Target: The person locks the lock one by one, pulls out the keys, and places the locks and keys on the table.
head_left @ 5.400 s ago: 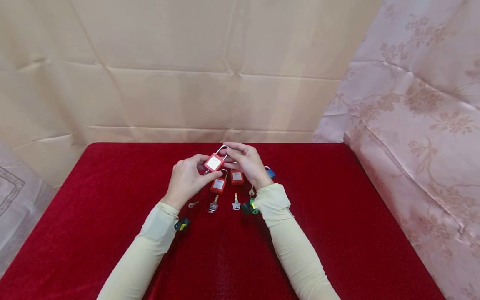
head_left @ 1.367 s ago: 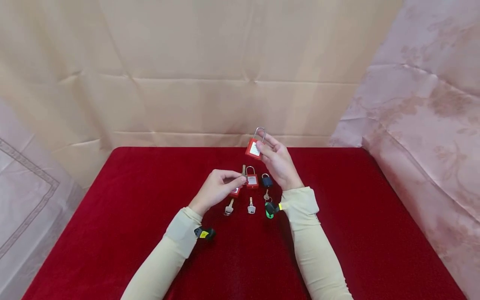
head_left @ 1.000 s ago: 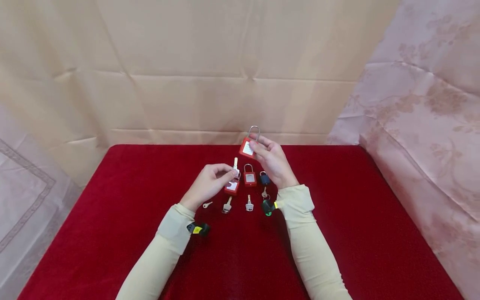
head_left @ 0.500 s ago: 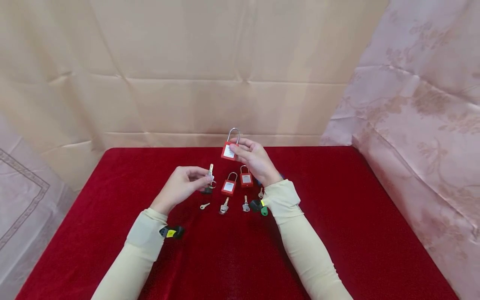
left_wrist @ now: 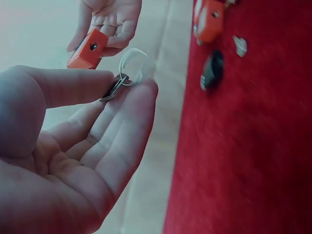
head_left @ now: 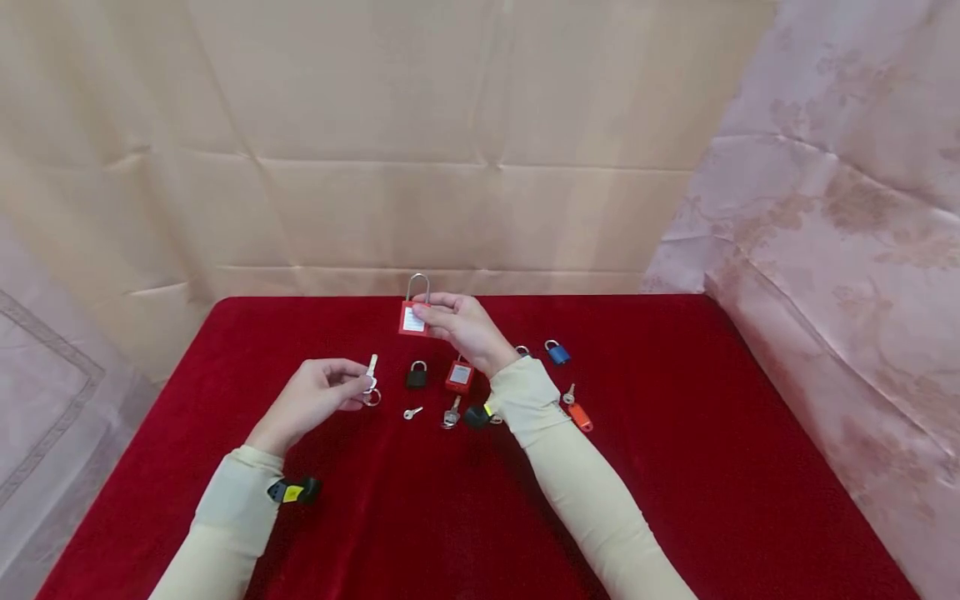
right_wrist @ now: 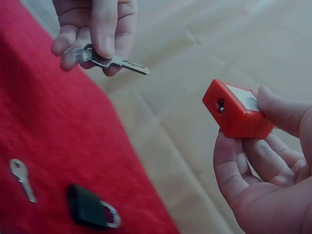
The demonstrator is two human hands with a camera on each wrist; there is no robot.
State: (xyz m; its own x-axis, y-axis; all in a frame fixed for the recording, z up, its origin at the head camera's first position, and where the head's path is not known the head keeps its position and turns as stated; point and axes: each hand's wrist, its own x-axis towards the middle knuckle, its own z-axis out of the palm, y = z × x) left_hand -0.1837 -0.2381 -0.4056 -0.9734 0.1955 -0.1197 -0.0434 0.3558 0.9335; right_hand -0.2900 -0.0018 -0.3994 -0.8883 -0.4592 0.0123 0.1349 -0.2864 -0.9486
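My left hand [head_left: 307, 404] pinches a silver key [head_left: 371, 368] between thumb and fingers, its blade pointing up and a split ring [head_left: 372, 398] hanging below. In the right wrist view the key [right_wrist: 129, 66] is held apart from the padlock, blade toward it. My right hand [head_left: 468, 332] grips a red padlock [head_left: 413, 320] with a white label, raised over the table's far side, thumb on the label. Its tall shackle [head_left: 417, 283] stands upright. The keyhole [right_wrist: 221, 106] in the padlock's base holds no key.
On the red cloth [head_left: 450, 517] lie a black padlock [head_left: 416, 377] with a small key [head_left: 412, 412] before it, and another red padlock [head_left: 459, 377] with its key [head_left: 451, 414]. Farther right are a blue padlock [head_left: 557, 353] and a key with an orange tag [head_left: 579, 415]. My right forearm hides other items.
Both hands were together at the raised red padlock earliest on. They have since parted, key in the left and padlock in the right, and both have moved left over the table.
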